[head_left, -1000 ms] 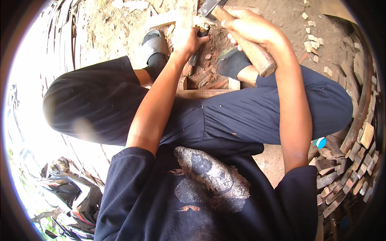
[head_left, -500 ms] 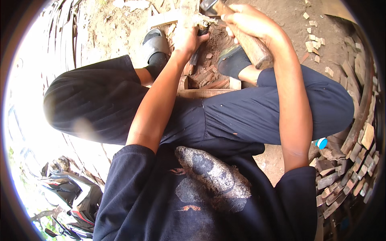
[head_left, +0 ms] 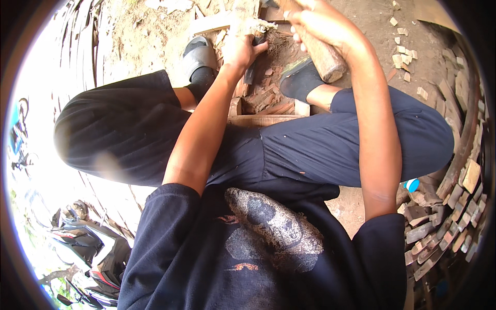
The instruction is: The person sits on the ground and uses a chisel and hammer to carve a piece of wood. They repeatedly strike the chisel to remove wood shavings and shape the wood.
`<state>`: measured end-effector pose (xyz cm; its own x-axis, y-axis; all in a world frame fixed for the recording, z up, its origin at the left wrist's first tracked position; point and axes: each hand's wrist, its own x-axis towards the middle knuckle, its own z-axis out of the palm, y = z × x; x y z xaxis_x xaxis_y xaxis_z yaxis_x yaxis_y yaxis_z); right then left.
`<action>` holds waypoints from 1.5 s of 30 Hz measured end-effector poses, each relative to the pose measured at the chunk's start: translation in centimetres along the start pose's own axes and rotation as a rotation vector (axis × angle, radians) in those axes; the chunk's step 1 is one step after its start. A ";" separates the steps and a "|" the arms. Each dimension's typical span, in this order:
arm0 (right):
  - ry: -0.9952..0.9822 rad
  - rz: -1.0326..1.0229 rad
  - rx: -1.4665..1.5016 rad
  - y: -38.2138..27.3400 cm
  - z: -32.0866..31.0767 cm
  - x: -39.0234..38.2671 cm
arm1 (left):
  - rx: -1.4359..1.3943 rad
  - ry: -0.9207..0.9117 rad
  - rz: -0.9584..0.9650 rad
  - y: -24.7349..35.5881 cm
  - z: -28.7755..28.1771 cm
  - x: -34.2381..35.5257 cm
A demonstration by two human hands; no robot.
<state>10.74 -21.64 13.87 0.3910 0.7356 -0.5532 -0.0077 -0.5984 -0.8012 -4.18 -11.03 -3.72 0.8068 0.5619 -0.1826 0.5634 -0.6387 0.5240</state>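
Note:
My right hand (head_left: 320,23) is closed round the thick wooden handle (head_left: 321,54) of a hammer-like tool. Its dark head is mostly cut off by the top edge of the view. My left hand (head_left: 242,50) is wrapped about a dark narrow piece (head_left: 260,39) by a pale wooden block (head_left: 244,13) with a frayed end (head_left: 264,25). The fingers and the bright light partly hide that grip. The tool is up and to the right of my left hand, apart from it.
My sandalled feet (head_left: 200,57) flank reddish wood scraps (head_left: 266,95), with a wooden board (head_left: 263,120) on the near side. Small pale blocks (head_left: 400,48) lie scattered at right. Stacked wood pieces (head_left: 444,227) and a blue cap (head_left: 412,185) are lower right; a motorcycle (head_left: 95,253) stands lower left.
My right hand and the wooden handle have shifted slightly up and away, taking more of the tool's head out of view. My left hand has stayed in place.

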 end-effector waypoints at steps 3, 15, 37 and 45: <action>0.204 -0.044 0.054 -3.5 2.1 -1.8 | 0.024 -0.014 -0.034 -0.2 0.2 -0.2; 0.018 0.013 0.076 -0.2 -0.7 -0.4 | -0.050 -0.068 -0.082 1.0 -0.8 -0.3; -0.100 0.060 -0.228 1.5 0.5 0.3 | -0.078 -0.073 -0.061 1.2 -1.3 -0.8; -0.063 0.074 -0.104 -1.1 -0.2 -1.7 | -0.006 0.036 0.022 0.5 -0.5 -0.9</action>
<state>10.27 -22.28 15.73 0.3343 0.7051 -0.6254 0.0622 -0.6786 -0.7319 -4.67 -11.60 -2.85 0.8121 0.5662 -0.1411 0.5444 -0.6482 0.5324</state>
